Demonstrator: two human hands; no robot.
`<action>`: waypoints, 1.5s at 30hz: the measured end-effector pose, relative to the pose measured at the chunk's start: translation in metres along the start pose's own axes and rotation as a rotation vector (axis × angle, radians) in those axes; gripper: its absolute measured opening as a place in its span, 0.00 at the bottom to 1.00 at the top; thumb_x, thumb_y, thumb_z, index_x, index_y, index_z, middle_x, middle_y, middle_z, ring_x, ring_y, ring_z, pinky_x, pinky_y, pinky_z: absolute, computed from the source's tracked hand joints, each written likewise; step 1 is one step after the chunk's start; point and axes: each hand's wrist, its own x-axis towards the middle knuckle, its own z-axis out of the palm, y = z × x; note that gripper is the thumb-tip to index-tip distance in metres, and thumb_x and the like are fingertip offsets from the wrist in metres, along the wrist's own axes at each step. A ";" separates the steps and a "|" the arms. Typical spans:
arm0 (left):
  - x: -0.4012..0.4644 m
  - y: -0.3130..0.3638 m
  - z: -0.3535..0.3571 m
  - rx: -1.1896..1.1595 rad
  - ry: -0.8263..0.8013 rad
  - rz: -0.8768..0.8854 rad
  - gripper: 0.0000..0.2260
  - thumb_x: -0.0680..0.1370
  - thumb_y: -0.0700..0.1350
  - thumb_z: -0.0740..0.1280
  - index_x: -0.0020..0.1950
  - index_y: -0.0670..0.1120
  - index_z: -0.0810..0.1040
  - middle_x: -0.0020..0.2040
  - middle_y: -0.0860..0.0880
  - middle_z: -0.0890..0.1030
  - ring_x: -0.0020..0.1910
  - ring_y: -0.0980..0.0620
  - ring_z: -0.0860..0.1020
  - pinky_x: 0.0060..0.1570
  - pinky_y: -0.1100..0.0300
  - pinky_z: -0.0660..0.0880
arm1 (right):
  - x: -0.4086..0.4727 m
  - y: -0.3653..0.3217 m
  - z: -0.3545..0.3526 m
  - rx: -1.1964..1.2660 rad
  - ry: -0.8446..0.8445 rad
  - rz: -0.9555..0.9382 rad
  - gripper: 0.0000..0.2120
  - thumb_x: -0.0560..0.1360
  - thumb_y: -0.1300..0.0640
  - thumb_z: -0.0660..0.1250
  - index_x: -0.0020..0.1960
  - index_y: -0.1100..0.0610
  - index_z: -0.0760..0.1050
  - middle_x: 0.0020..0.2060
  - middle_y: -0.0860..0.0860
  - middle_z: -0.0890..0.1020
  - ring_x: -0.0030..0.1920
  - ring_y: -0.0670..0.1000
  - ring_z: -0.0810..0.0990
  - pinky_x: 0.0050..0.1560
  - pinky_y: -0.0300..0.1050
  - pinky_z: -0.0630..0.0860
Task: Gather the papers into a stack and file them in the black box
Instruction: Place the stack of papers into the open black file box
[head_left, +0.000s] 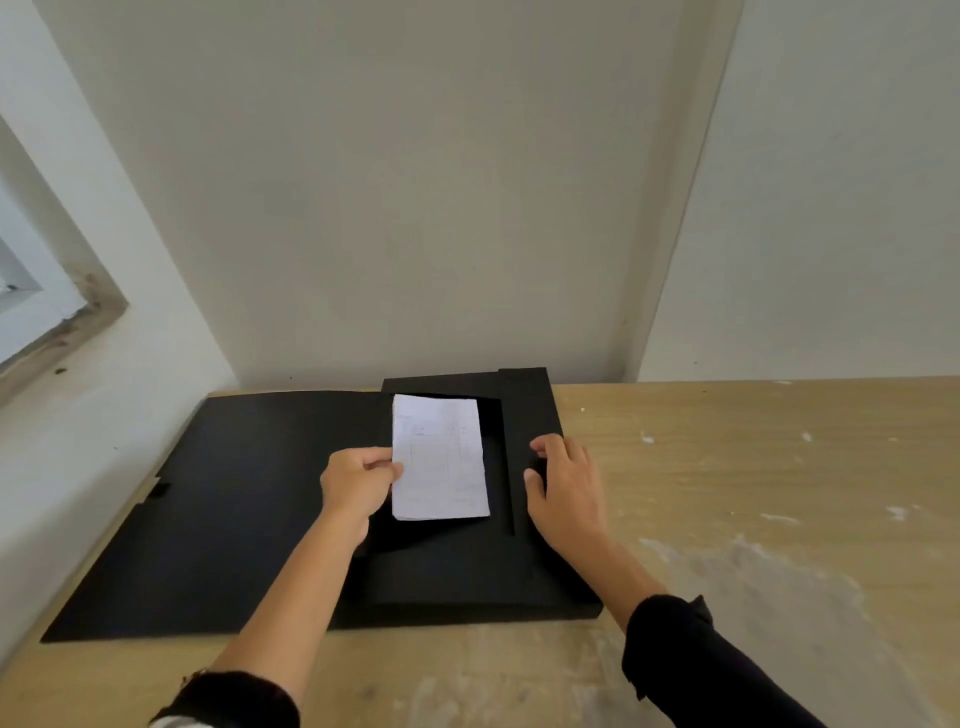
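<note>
A black box (467, 582) lies open on the wooden table, its lid (218, 509) spread flat to the left. A small stack of white papers (439, 457) with faint print sits inside the box's tray. My left hand (356, 486) pinches the stack's left edge between thumb and fingers. My right hand (563, 486) rests with spread fingers on the box's right flap (530, 410), holding nothing.
The wooden table (753, 493) has pale paint smears on its right half. A white wall stands just behind the box. A window sill and frame (57, 322) run along the left side.
</note>
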 end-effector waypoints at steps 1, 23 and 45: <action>0.005 -0.002 0.002 0.016 0.000 -0.001 0.13 0.72 0.34 0.68 0.55 0.42 0.79 0.53 0.43 0.82 0.53 0.45 0.79 0.59 0.50 0.75 | -0.002 0.000 0.002 -0.053 -0.014 -0.041 0.13 0.77 0.59 0.60 0.61 0.56 0.69 0.58 0.52 0.74 0.59 0.51 0.71 0.62 0.43 0.69; -0.019 0.008 0.081 0.392 -0.031 0.250 0.11 0.76 0.40 0.64 0.56 0.42 0.79 0.53 0.43 0.82 0.49 0.46 0.81 0.44 0.58 0.77 | -0.010 -0.006 -0.004 -0.151 -0.043 -0.150 0.13 0.77 0.62 0.58 0.59 0.65 0.72 0.57 0.59 0.75 0.59 0.57 0.72 0.63 0.49 0.71; -0.058 0.003 0.024 0.381 -0.215 0.294 0.19 0.74 0.34 0.64 0.65 0.43 0.71 0.59 0.43 0.78 0.57 0.47 0.77 0.61 0.54 0.73 | -0.027 -0.020 -0.016 -0.038 -0.048 -0.134 0.11 0.77 0.61 0.59 0.58 0.57 0.73 0.56 0.53 0.75 0.56 0.50 0.73 0.59 0.42 0.72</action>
